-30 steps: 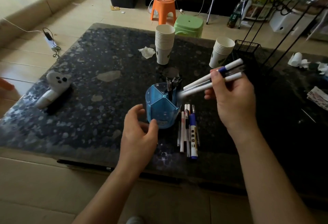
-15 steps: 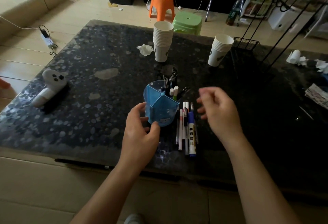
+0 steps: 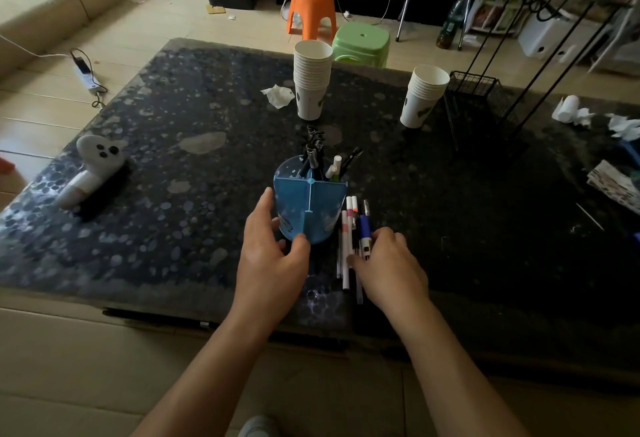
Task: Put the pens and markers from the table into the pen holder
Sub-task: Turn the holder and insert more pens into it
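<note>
Right hand [image 3: 389,265] down on the loose pens and markers [image 3: 353,235] on the surface [image 3: 173,194], fingers curling onto them; can't tell if grip has closed. Left hand [image 3: 268,256] cups pen holder [image 3: 308,208], steadying it. Holder's far compartments already hold pens. A second ago right hand held a bundle above the holder; that's dropped in now.

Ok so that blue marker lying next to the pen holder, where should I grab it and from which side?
Grip the blue marker across its barrel, near the middle, coming from above with the right hand. It lies flat on the table, packed among other pens, so only its top is free; the pen holder blocks the left.
</note>
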